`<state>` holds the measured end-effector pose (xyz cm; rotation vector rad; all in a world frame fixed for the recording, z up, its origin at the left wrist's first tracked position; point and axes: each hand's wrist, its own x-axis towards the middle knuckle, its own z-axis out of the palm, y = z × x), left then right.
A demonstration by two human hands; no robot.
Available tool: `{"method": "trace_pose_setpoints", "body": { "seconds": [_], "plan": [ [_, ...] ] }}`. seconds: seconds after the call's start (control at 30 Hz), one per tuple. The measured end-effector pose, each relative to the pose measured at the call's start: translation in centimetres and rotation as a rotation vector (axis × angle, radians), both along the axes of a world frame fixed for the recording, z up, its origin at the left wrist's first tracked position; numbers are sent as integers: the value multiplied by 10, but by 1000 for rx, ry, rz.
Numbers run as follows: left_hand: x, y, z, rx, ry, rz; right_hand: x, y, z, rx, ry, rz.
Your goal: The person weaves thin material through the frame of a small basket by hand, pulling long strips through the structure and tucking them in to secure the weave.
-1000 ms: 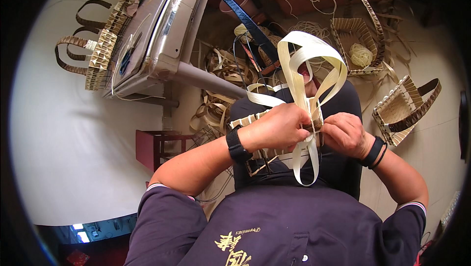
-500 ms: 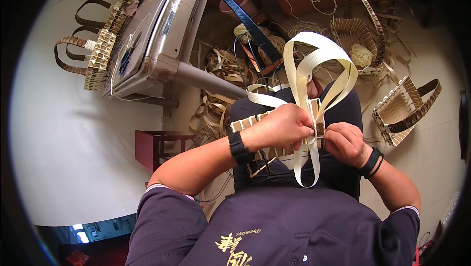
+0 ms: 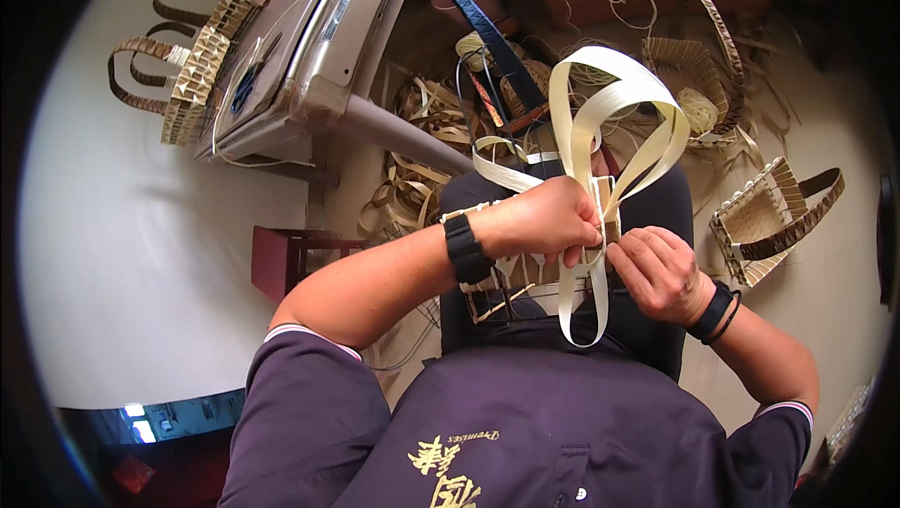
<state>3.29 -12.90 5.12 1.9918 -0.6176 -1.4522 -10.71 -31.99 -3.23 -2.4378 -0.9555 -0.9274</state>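
On my lap lies a partly wrapped basket frame (image 3: 511,306), with dark wire, brown panels and pale wrapping along its edge. A long cream flat strip (image 3: 647,100) rises from it in wide loops, and another loop hangs down toward my shirt. My left hand (image 3: 548,217), with a black band at the wrist, pinches the strip against a narrow brown section (image 3: 609,203). My right hand (image 3: 661,274) is at that section's right edge, its fingers pressed together; what lies between the fingertips is hidden. The left forearm covers much of the frame.
A grey table (image 3: 384,128) with scissors (image 3: 246,86) and handled baskets (image 3: 199,72) stands at the left. Tangled strips (image 3: 408,194) and a blue-handled basket (image 3: 492,44) lie ahead. Two brown-handled baskets, one nearer (image 3: 759,217), sit at the right. A dark red stool (image 3: 278,260) is left.
My right hand has shifted slightly lower, its fingers straighter and close against the section's edge. My left hand keeps its pinch. The hanging loop has narrowed slightly and the whole view has shifted a little.
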Motion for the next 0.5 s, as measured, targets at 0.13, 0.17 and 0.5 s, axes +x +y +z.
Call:
{"method": "trace_pose_setpoints", "body": {
  "seconds": [0.13,0.17,0.5],
  "plan": [
    [5,-4,6,23,-55,-190,6,-7,1,-47,2,43],
    [4,-3,1,33,-87,-220,8,-9,0,-53,-3,60],
    [5,-1,2,4,-74,-162,2,-10,-25,164,46,42]
  ]
}}
